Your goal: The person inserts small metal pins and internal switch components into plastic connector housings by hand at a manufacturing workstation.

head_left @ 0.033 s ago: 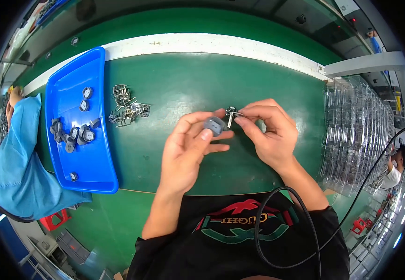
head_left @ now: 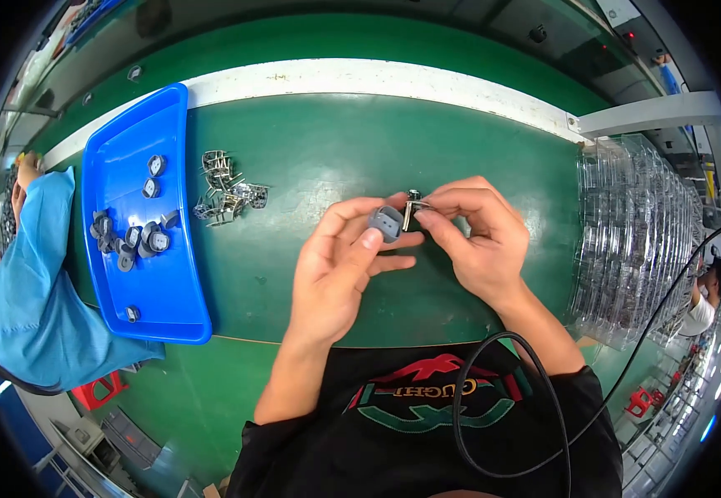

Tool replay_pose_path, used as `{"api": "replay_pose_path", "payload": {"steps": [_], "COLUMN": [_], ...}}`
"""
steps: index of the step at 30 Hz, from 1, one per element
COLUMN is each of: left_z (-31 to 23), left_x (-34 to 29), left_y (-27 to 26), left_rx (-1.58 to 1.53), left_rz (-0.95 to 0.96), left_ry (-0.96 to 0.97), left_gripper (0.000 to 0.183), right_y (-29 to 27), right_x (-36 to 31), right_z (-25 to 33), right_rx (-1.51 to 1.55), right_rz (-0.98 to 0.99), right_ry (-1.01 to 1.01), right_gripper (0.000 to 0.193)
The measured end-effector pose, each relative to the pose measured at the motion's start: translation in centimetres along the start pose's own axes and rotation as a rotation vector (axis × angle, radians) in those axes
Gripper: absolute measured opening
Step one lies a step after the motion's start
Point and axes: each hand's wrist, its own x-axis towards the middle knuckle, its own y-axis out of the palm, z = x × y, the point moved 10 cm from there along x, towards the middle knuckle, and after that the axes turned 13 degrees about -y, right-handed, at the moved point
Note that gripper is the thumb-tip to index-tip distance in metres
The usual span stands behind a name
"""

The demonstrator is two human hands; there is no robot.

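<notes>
While it's held up over the middle of the green work surface (head_left: 335,158), the small grey plastic connector housing (head_left: 387,222) sits pinched in the left hand (head_left: 339,270), thumb on its near side and the index finger curled over the top, open face pointing roughly toward the right hand. The other left fingers are folded loosely underneath it. Right next to it, basically touching, is a little bent metal clip (head_left: 412,207), and the right hand (head_left: 481,241) has that one pinched between thumb and index fingertip, the rest of the fingers curled in behind. Can't tell whether the clip is actually seated in the housing or just up against it, too small to make out.

Further out toward the left side of the surface there's a loose pile of the same kind of shiny metal clips (head_left: 226,192), well apart from the hands. Just beside that pile, along the left edge, is a long blue plastic tray (head_left: 161,299) with a bunch of round grey plastic caps (head_left: 132,236) scattered in its middle part, plus one lone cap near its near end. A white stripe (head_left: 360,79) runs along the far edge of the surface. Over at the right edge sit stacks of clear plastic blister trays (head_left: 638,241). Another person's blue sleeve (head_left: 32,282) shows beyond the left edge, and a black cable (head_left: 493,398) loops across the black shirt at the near edge.
</notes>
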Motion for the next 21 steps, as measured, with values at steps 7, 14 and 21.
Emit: {"api": "replay_pose_path", "payload": {"steps": [7, 14, 21], "left_z": [0.4, 0.1, 0.1], "left_x": [0.9, 0.7, 1.0], "left_y": [-0.4, -0.3, 0.4], "left_rx": [-0.217, -0.315, -0.203], "left_rz": [0.158, 0.216, 0.156], "left_ry": [-0.001, 0.039, 0.044], "left_gripper": [0.036, 0.036, 0.032], "right_y": [0.7, 0.4, 0.2], "right_x": [-1.1, 0.3, -0.9], "right_z": [-2.5, -0.6, -3.2], "right_rx": [0.481, -0.14, 0.524], "right_rz": [-0.16, 0.25, -0.025], "right_ry": [0.433, 0.036, 0.53], "right_gripper": [0.018, 0.033, 0.022]}}
